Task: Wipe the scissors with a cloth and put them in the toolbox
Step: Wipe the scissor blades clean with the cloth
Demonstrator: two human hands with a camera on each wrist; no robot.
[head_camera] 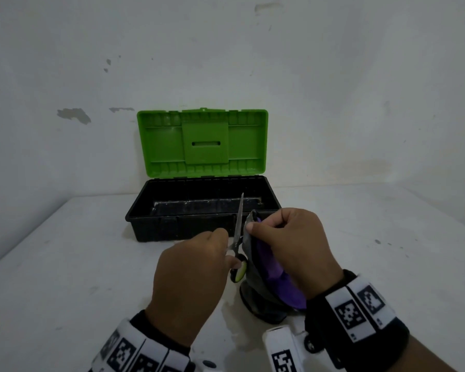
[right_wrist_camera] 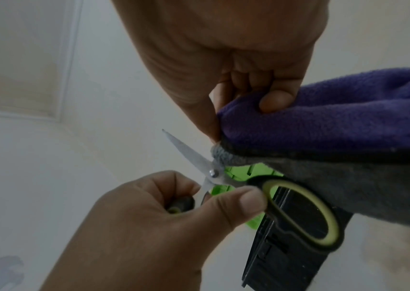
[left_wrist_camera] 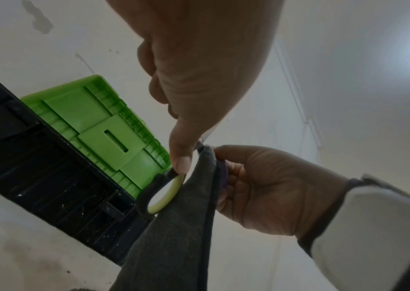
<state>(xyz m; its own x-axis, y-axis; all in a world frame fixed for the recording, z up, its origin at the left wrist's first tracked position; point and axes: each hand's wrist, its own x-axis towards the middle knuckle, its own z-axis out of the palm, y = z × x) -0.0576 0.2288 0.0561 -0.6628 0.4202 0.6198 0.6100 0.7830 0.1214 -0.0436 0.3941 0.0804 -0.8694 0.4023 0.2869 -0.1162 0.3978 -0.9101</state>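
My left hand (head_camera: 199,259) grips the scissors (head_camera: 238,226) by their black and yellow-green handles (right_wrist_camera: 300,212), blades closed and pointing up towards the toolbox. My right hand (head_camera: 287,237) pinches a grey and purple cloth (head_camera: 263,275) just right of the blades, its top corner (right_wrist_camera: 223,155) touching them near the pivot screw. The cloth hangs down to the table. Behind the hands stands the black toolbox (head_camera: 156,226) with its green lid (head_camera: 202,142) up; nothing shows inside it.
The toolbox stands against a white wall on a white table (head_camera: 65,264). Both wrists wear bands with black and white markers (head_camera: 360,310). The lid (left_wrist_camera: 94,126) and the box's black wall (left_wrist_camera: 49,177) show in the left wrist view.
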